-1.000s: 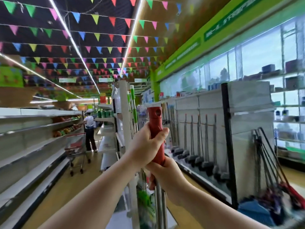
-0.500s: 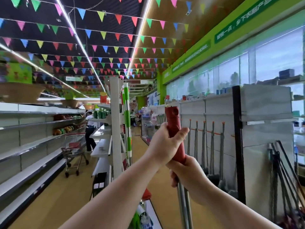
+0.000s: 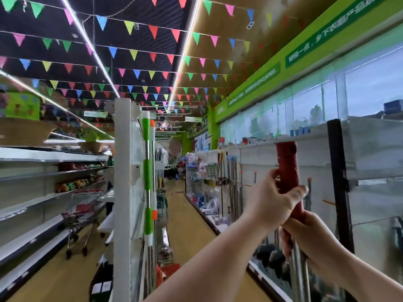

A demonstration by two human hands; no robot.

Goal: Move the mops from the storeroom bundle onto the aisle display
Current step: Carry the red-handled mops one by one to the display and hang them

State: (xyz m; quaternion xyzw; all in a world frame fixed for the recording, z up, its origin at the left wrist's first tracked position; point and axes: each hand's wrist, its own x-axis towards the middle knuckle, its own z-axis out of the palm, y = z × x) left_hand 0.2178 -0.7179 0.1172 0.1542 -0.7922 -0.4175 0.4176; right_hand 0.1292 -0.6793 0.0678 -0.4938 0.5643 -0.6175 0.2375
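Hands stacked on an upright mop's red grip (image 3: pixel 287 171) beside the black shelf post (image 3: pixel 339 182): left hand (image 3: pixel 272 199) above, right hand (image 3: pixel 314 238) below, fingers wrapped round; stiff, light, top-heavy-looking pole (image 3: pixel 299 264).

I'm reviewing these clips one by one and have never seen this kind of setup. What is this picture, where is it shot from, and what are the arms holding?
There is no machine: a person wears a wide-angle camera on the head, so you see their own arms in a shop aisle. Both hands hold one mop upright by its red grip. The left hand is wrapped round it higher up; the right hand grips below, where the metal pole begins. To the right stands a display rack with long-handled tools hanging. A shopping trolley stands on the left.
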